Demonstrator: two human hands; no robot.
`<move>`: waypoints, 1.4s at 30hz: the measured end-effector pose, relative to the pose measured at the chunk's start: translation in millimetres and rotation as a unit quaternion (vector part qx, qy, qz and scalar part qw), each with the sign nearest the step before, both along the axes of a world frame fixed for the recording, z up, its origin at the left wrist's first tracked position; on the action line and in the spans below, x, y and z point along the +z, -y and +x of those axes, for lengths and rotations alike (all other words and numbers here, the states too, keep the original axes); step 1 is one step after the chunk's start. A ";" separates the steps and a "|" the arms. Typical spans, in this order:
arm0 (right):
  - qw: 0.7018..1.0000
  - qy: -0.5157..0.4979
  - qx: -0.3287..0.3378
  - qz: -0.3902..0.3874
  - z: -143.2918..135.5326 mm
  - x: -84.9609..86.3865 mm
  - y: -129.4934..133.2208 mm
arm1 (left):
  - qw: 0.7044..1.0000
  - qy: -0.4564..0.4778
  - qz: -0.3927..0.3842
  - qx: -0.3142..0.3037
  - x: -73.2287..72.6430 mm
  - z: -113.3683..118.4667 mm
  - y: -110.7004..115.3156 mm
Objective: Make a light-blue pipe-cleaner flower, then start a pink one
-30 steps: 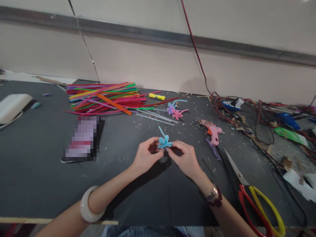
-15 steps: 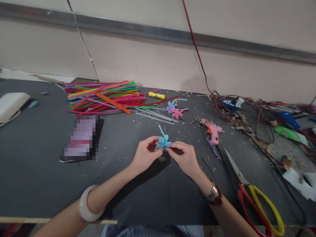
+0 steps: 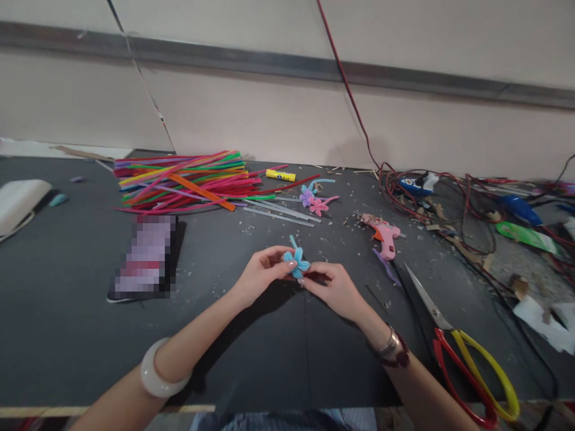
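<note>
While the left grip [image 3: 258, 276] is pinching the blue flower [image 3: 300, 257], the right grip [image 3: 340, 291] is holding its near-right edge, ideally pressing lightly.

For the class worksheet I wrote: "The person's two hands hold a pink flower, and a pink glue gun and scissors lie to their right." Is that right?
Not quite: the flower held by the left hand and right hand is blue, as the head view shows. The pink glue gun and scissors do lie to their right.
</note>
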State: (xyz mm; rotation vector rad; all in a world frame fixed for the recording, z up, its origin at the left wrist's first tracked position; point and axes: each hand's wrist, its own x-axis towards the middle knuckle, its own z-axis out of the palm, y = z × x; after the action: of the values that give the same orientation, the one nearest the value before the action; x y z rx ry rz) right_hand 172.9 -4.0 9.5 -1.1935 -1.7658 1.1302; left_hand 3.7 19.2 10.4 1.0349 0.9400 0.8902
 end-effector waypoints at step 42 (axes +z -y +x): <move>0.991 -0.102 -0.077 -0.050 -8.8 -9.5 5.4 | 0.997 -0.016 0.022 -0.072 -5.4 -0.9 -1.9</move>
State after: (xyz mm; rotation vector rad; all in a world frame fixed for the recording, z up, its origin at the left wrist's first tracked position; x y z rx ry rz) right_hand 164.1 -9.4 0.0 -1.2051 -1.4533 1.2136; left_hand 2.7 21.1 5.0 1.1440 0.8635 0.7792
